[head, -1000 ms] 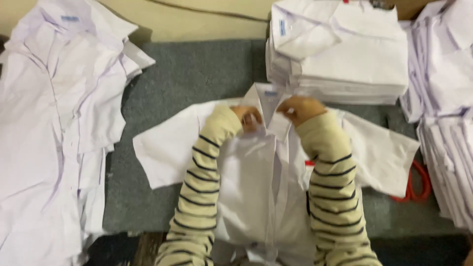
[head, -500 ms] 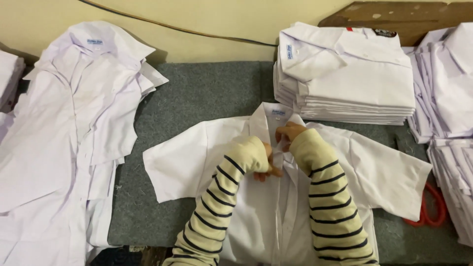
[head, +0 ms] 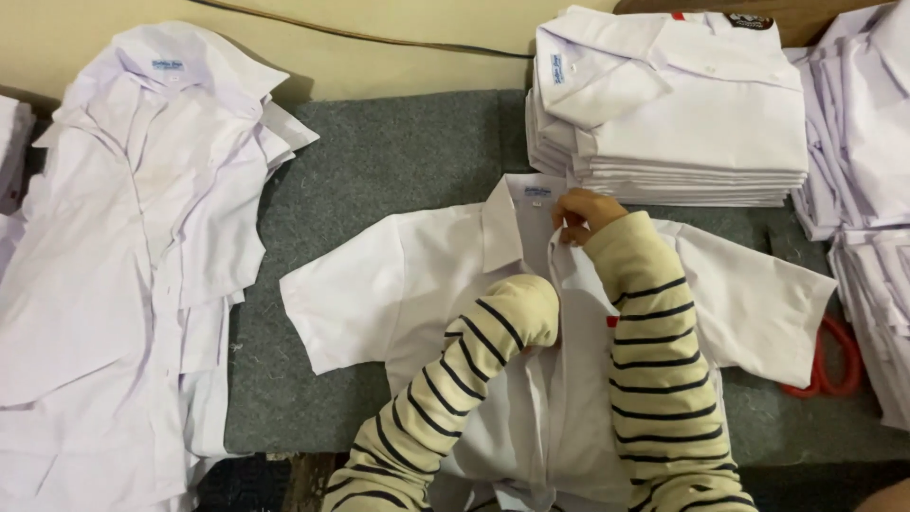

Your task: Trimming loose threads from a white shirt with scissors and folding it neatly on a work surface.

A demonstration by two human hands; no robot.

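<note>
A white short-sleeved shirt [head: 398, 284] lies face up, sleeves spread, on a grey felt surface [head: 398, 142]. My right hand [head: 583, 213] pinches the shirt's front edge just below the collar. My left hand [head: 545, 322] is almost wholly hidden inside its striped cuff. It rests lower on the shirt's front opening, at chest height, and its fingers do not show. Both forearms wear cream sleeves with dark stripes.
A neat stack of folded white shirts [head: 682, 123] stands behind the open shirt. More folded piles [head: 867, 180] line the right edge. A loose heap of unfolded white shirts [head: 133, 256] fills the left. Red-handled scissors [head: 834, 365] lie under the right sleeve. A cable [head: 379, 40] runs along the wall.
My left hand has slid from the collar down the shirt front to chest height. My right hand stays at the collar. The view has shifted, showing more of the left heap.
</note>
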